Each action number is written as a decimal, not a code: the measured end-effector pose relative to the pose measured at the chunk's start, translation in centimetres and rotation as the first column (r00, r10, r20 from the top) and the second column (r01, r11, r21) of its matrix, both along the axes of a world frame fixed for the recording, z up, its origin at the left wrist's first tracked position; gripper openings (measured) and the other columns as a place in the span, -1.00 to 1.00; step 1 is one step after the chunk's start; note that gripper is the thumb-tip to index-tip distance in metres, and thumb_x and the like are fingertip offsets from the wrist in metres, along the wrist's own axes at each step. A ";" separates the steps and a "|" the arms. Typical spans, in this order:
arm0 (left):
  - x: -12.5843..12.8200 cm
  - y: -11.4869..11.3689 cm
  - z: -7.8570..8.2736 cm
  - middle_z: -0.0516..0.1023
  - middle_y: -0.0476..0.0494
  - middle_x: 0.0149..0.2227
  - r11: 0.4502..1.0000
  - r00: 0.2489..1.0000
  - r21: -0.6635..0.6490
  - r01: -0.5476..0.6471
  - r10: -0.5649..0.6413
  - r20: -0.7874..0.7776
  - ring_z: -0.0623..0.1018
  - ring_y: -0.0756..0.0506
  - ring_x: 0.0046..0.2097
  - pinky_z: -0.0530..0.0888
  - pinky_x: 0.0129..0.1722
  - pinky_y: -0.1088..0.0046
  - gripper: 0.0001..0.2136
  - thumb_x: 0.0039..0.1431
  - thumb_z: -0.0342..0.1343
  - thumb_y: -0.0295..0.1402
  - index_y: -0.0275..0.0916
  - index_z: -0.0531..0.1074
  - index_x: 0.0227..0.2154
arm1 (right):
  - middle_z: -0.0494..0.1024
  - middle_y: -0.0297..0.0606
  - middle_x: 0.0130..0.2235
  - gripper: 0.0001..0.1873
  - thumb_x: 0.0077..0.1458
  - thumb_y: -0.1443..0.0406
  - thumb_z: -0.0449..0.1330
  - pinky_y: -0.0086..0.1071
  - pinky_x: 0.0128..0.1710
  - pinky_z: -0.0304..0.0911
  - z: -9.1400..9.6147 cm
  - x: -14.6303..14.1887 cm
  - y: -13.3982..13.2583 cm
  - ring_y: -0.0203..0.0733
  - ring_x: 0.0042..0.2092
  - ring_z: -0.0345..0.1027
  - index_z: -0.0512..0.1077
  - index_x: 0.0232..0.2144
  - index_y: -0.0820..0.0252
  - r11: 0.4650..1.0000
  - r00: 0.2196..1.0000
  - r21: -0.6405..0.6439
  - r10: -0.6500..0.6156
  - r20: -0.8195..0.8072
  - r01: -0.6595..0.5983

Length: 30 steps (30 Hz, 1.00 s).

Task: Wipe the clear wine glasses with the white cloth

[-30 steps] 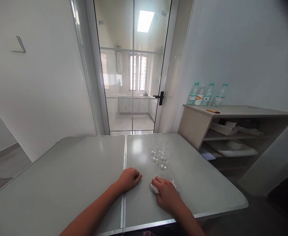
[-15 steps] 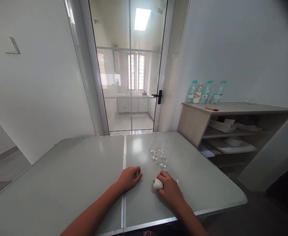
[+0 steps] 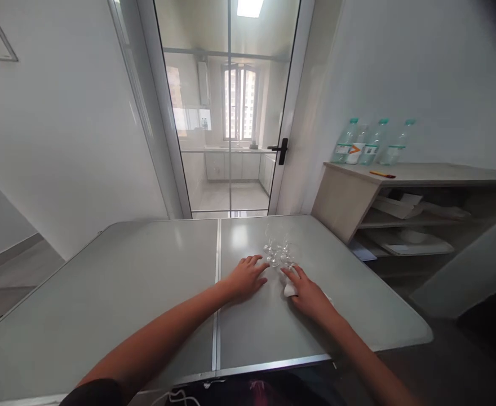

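Several small clear stemmed glasses [image 3: 278, 251] stand together on the grey folding table [image 3: 146, 282], right of its centre seam. My left hand [image 3: 248, 276] lies flat with fingers spread, its fingertips close to the nearest glass. My right hand [image 3: 309, 293] is closed around a white cloth [image 3: 289, 290] and rests on the table just in front of the glasses, the index finger stretched toward them.
A glass door [image 3: 231, 113] with a black handle stands behind the table. A wooden shelf unit [image 3: 400, 208] at the right carries water bottles [image 3: 372, 148] and a pen [image 3: 382, 175]. The table's right edge drops off near the shelf.
Both hands have slid forward across the table toward the glasses. My left hand has gone from a loose fist to spread fingers. The camera has tilted down and moved closer.
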<state>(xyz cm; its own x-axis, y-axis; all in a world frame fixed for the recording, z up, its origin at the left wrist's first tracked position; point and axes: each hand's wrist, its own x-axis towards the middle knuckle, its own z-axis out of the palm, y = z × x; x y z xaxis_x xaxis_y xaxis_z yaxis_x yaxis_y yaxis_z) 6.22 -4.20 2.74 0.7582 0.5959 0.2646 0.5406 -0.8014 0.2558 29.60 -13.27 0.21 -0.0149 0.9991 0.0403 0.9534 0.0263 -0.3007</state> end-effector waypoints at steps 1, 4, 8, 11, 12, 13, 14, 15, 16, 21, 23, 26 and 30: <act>0.6 0.3 -0.1 0.23 -0.30 0.33 0.999 0.999 0.016 0.034 -0.034 -0.007 0.31 -0.30 0.29 0.29 0.23 0.04 -0.53 0.33 0.06 -0.20 -0.08 0.25 0.27 | -0.02 -0.06 0.44 -0.14 0.01 0.50 0.10 -0.19 0.02 0.34 -0.1 0.1 0.2 0.07 0.10 0.44 0.17 0.36 -0.05 1.000 1.000 -0.001 0.011 0.012 -0.011; 2.1 1.4 -0.7 0.16 -0.31 0.38 0.994 0.994 0.047 0.101 -0.100 -0.033 0.24 -0.32 0.35 0.25 0.26 0.02 -0.44 0.35 0.03 -0.09 -0.04 0.13 0.35 | 0.05 0.01 0.42 -0.16 0.03 0.48 0.11 -0.15 0.10 0.31 -0.7 0.7 0.9 0.13 0.22 0.34 0.15 0.37 0.05 0.998 0.998 -0.023 0.052 0.035 -0.051; 3.7 2.5 -1.9 0.16 -0.36 0.38 0.987 0.986 0.044 0.156 -0.153 -0.059 0.23 -0.34 0.37 0.25 0.26 0.00 -0.41 0.36 -0.02 -0.04 -0.08 0.10 0.38 | 0.17 0.02 0.38 -0.21 0.06 0.46 0.09 -0.16 0.16 0.28 -1.8 1.6 1.9 0.09 0.28 0.28 0.17 0.36 0.15 0.992 0.990 -0.054 0.114 0.086 -0.110; 4.8 3.1 -2.9 0.20 -0.48 0.35 0.984 0.985 0.042 0.171 -0.171 -0.007 0.27 -0.40 0.35 0.29 0.23 -0.05 -0.38 0.36 -0.05 -0.02 -0.20 0.12 0.37 | 0.22 0.03 0.36 -0.25 0.04 0.46 0.08 -0.14 0.16 0.30 -2.7 2.0 2.5 0.11 0.27 0.30 0.23 0.32 0.22 0.988 0.983 -0.046 0.150 0.105 -0.146; 5.2 3.2 -3.3 0.21 -0.52 0.34 0.987 0.987 0.023 0.159 -0.159 0.025 0.29 -0.42 0.33 0.32 0.22 -0.07 -0.38 0.36 -0.04 -0.03 -0.24 0.14 0.36 | 0.22 0.03 0.36 -0.25 0.04 0.46 0.08 -0.12 0.15 0.31 -2.9 2.0 2.6 0.12 0.25 0.32 0.24 0.32 0.23 0.988 0.982 -0.041 0.155 0.108 -0.151; 5.5 3.4 -3.6 0.23 -0.53 0.32 0.990 0.988 -0.006 0.144 -0.144 0.064 0.33 -0.41 0.31 0.34 0.21 -0.06 -0.38 0.36 -0.03 -0.04 -0.27 0.15 0.35 | 0.22 0.03 0.36 -0.25 0.03 0.45 0.09 -0.11 0.14 0.33 -3.1 1.9 2.6 0.14 0.24 0.34 0.24 0.31 0.23 0.988 0.982 -0.034 0.156 0.109 -0.154; 5.7 3.6 -3.9 0.27 -0.52 0.30 0.990 0.986 -0.044 0.132 -0.127 0.109 0.36 -0.39 0.29 0.36 0.21 -0.04 -0.40 0.36 -0.02 -0.07 -0.28 0.18 0.34 | 0.22 0.03 0.36 -0.25 0.03 0.45 0.09 -0.09 0.13 0.34 -3.2 1.8 2.7 0.15 0.23 0.35 0.24 0.31 0.23 0.987 0.981 -0.022 0.160 0.109 -0.158; 5.9 3.8 -4.2 0.30 -0.49 0.28 0.989 0.981 -0.083 0.124 -0.110 0.161 0.38 -0.36 0.27 0.38 0.21 0.00 -0.43 0.36 0.01 -0.10 -0.27 0.21 0.33 | 0.24 0.04 0.35 -0.24 0.02 0.45 0.09 -0.07 0.13 0.34 -3.2 1.6 2.7 0.16 0.22 0.35 0.25 0.31 0.23 0.986 0.980 -0.006 0.169 0.107 -0.169; 6.1 3.9 -4.4 0.34 -0.44 0.25 0.985 0.972 -0.120 0.123 -0.095 0.217 0.41 -0.32 0.25 0.40 0.21 0.04 -0.46 0.35 0.04 -0.13 -0.25 0.25 0.31 | 0.26 0.05 0.34 -0.24 0.01 0.46 0.09 -0.06 0.15 0.33 -3.3 1.5 2.7 0.16 0.23 0.34 0.26 0.30 0.24 0.982 0.977 0.016 0.186 0.102 -0.188; 5.5 3.8 -5.0 0.49 -0.27 0.11 0.974 0.901 -0.206 0.096 0.002 0.433 0.56 -0.18 0.09 0.49 0.15 0.25 -0.63 0.26 0.20 -0.31 -0.18 0.48 0.12 | 0.39 0.07 0.22 -0.24 -0.07 0.51 0.10 0.00 0.25 0.23 -4.1 0.7 2.8 0.17 0.26 0.26 0.32 0.25 0.25 0.945 0.957 0.154 0.286 0.035 -0.288; 4.4 3.4 -4.5 0.54 -0.23 0.05 0.981 0.874 -0.192 0.042 0.057 0.483 0.58 -0.16 0.06 0.50 0.14 0.30 -0.66 0.21 0.26 -0.32 -0.18 0.54 0.05 | 0.35 0.07 0.24 -0.22 -0.08 0.50 0.11 0.02 0.27 0.20 -4.5 0.3 3.0 0.18 0.30 0.20 0.29 0.26 0.23 0.935 0.950 0.180 0.313 -0.016 -0.305; 1.1 3.2 -2.9 0.58 -0.21 0.01 0.987 0.832 -0.124 -0.102 0.153 0.533 0.61 -0.14 0.01 0.53 0.09 0.34 -0.68 0.19 0.30 -0.27 -0.16 0.58 -0.01 | 0.29 0.09 0.29 -0.23 -0.07 0.48 0.10 0.04 0.31 0.14 -4.4 -0.8 3.5 0.17 0.35 0.11 0.27 0.26 0.25 0.921 0.926 0.184 0.364 -0.100 -0.343; -6.3 4.4 -0.7 0.59 -0.18 0.00 0.907 0.762 -0.039 -0.419 0.374 0.528 0.59 -0.11 0.02 0.53 0.09 0.34 -0.72 0.21 0.27 -0.34 -0.12 0.58 -0.01 | 0.30 0.00 0.28 -0.32 -0.06 0.48 0.08 -0.02 0.30 0.17 -2.8 -3.9 5.5 0.07 0.35 0.13 0.34 0.17 0.16 0.860 0.833 0.202 0.506 -0.226 -0.468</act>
<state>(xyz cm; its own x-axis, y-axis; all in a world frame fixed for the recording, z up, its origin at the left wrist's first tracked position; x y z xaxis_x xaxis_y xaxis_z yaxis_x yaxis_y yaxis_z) -0.06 0.16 2.08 0.1977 0.7738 0.6019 0.6211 -0.5739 0.5338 25.66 -7.81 -2.61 -0.4681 0.8494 0.2438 0.6923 0.5239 -0.4962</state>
